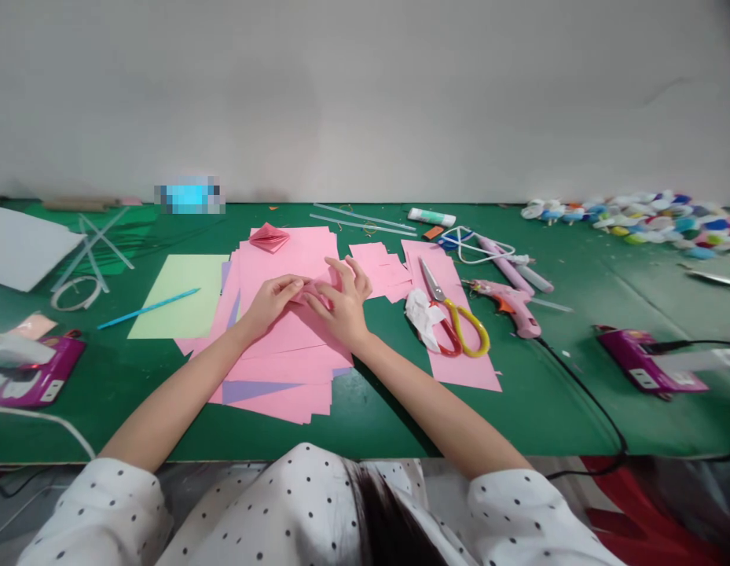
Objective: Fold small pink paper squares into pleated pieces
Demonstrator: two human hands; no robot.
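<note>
Both hands are over a stack of pink paper sheets (287,346) at the middle of the table. My left hand (276,303) pinches the left end of a small folded piece of pink paper (313,291). On its right side my right hand (344,306) touches the same piece, thumb and fingers bent around it, with the other fingers raised and apart. The piece is partly hidden by my fingers. A pleated, folded pink paper shape (269,237) lies at the top of the stack. Smaller cut pink pieces (376,269) lie just right of my right hand.
Scissors (453,310) with yellow and red handles lie on pink paper beside crumpled tissue (423,318). Further right are a pink glue gun (509,303) with a black cord and a purple power strip (647,362). A blue pencil (149,308) crosses light green paper (181,291) at left.
</note>
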